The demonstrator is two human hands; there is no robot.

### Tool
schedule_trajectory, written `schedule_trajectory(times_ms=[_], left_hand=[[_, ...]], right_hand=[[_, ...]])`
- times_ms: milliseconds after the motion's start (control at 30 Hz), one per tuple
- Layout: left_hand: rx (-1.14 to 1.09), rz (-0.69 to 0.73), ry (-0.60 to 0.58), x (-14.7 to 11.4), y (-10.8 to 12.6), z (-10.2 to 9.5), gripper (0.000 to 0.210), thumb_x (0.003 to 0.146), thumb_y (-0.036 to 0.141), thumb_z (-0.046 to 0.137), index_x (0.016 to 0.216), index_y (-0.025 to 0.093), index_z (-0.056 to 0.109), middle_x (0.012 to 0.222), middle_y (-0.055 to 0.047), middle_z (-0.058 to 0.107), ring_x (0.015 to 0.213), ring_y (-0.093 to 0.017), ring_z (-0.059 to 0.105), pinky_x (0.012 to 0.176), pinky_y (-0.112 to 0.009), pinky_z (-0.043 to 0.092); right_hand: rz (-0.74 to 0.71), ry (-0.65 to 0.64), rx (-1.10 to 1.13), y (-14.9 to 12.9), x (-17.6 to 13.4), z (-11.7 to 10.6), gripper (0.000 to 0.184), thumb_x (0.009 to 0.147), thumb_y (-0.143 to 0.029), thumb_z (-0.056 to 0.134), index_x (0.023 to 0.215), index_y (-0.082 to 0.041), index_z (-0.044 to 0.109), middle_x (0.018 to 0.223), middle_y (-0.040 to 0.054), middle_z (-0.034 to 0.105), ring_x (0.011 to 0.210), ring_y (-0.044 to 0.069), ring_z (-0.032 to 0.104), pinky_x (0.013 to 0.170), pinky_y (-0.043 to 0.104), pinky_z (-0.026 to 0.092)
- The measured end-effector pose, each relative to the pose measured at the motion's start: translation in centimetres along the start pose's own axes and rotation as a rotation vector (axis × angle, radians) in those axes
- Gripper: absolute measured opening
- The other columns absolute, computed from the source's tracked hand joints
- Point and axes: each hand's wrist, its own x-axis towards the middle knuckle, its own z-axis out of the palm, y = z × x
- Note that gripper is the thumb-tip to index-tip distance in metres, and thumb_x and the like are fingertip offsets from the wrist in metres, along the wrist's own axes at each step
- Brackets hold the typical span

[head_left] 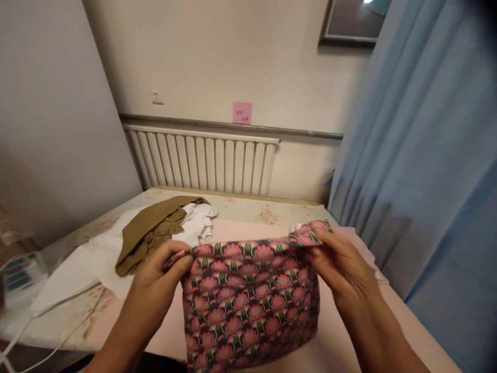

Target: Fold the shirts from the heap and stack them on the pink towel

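A floral cloth (252, 305), dark with pink blossoms and green leaves, is stretched between my two hands above the bed. My left hand (165, 272) pinches its upper left corner between thumb and fingers. At the upper right corner my right hand (344, 264) grips the cloth, where a bunched fold stands up by the fingers. Its lower part hangs down and runs out of view at the bottom. Whether it is a garment or a plain piece of fabric I cannot tell.
A brown garment (149, 228) lies crumpled with white clothing (97, 248) on the bed's left side. Pink fabric (229, 230) covers part of the bed. A radiator (202, 160) stands behind, a blue curtain (419, 155) hangs at right, and a white cord (73, 331) runs at lower left.
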Motion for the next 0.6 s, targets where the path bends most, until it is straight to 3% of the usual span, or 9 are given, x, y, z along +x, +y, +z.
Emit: schedule_trajectory(times_ms=[100,167,233,333,400,467,533,600], left_hand=[[0.067,-0.060,-0.087,5.9,-1.5,3.6,0.014,0.076,0.034,0.054,0.071,0.021,0.056,0.065,0.005,0.053,0.065,-0.013,0.049,0.058,-0.022,0.036],[0.157,-0.046,-0.067,10.6,-1.9,5.9,0.011,0.070,0.029,0.054,0.063,0.020,0.054,0.058,0.005,0.051,0.059,-0.013,0.047,0.056,-0.023,0.034],[0.168,0.003,-0.022,15.2,-0.8,7.2,0.008,0.068,0.026,0.054,0.062,0.020,0.052,0.058,0.005,0.051,0.060,-0.013,0.047,0.057,-0.023,0.034],[0.163,0.106,0.071,20.7,3.0,7.4,0.007,0.072,0.025,0.052,0.074,0.019,0.055,0.066,0.004,0.053,0.067,-0.013,0.048,0.062,-0.024,0.034],[0.151,0.219,0.147,22.6,5.4,7.1,0.013,0.078,0.026,0.048,0.083,0.017,0.057,0.075,0.003,0.055,0.074,-0.013,0.048,0.067,-0.023,0.034],[0.178,0.351,0.213,23.1,6.4,7.1,0.016,0.083,0.024,0.046,0.089,0.015,0.057,0.078,0.002,0.055,0.075,-0.012,0.048,0.070,-0.024,0.033],[0.269,0.406,0.199,22.4,5.2,7.7,0.017,0.086,0.023,0.043,0.092,0.015,0.057,0.078,0.001,0.055,0.076,-0.013,0.049,0.071,-0.024,0.033],[0.407,0.380,0.096,20.8,2.1,9.0,0.019,0.089,0.021,0.039,0.094,0.016,0.056,0.083,-0.001,0.058,0.080,-0.014,0.050,0.073,-0.026,0.034]], right_hand=[[0.088,0.072,-0.127,2.8,7.3,-0.6,0.020,0.065,-0.013,0.075,0.066,-0.016,0.056,0.050,-0.0044,0.056,0.039,0.007,0.049,0.036,0.014,0.041],[0.056,0.096,-0.157,3.2,12.4,0.0,0.025,0.066,-0.009,0.072,0.060,-0.018,0.049,0.044,-0.0055,0.051,0.035,0.007,0.047,0.033,0.014,0.039],[-0.030,0.104,-0.158,1.7,16.7,1.5,0.027,0.068,-0.009,0.070,0.059,-0.019,0.046,0.041,-0.0077,0.049,0.033,0.006,0.045,0.031,0.013,0.036],[-0.205,0.074,-0.126,-3.4,20.5,4.1,0.024,0.070,-0.010,0.070,0.065,-0.018,0.048,0.047,-0.0107,0.050,0.037,0.003,0.046,0.037,0.010,0.040],[-0.336,0.006,-0.112,-6.7,21.6,5.1,0.022,0.071,-0.015,0.073,0.071,-0.019,0.051,0.054,-0.0108,0.054,0.042,0.002,0.050,0.042,0.010,0.044],[-0.465,-0.102,-0.136,-8.5,21.8,4.9,0.023,0.071,-0.022,0.075,0.076,-0.018,0.053,0.059,-0.0096,0.056,0.043,0.003,0.050,0.042,0.011,0.044],[-0.489,-0.124,-0.193,-8.1,21.4,3.3,0.025,0.071,-0.028,0.076,0.079,-0.018,0.055,0.060,-0.0089,0.056,0.043,0.003,0.050,0.041,0.012,0.044],[-0.380,-0.015,-0.272,-5.5,20.7,0.6,0.028,0.070,-0.033,0.077,0.079,-0.019,0.055,0.057,-0.0094,0.054,0.043,0.004,0.049,0.042,0.012,0.044]])
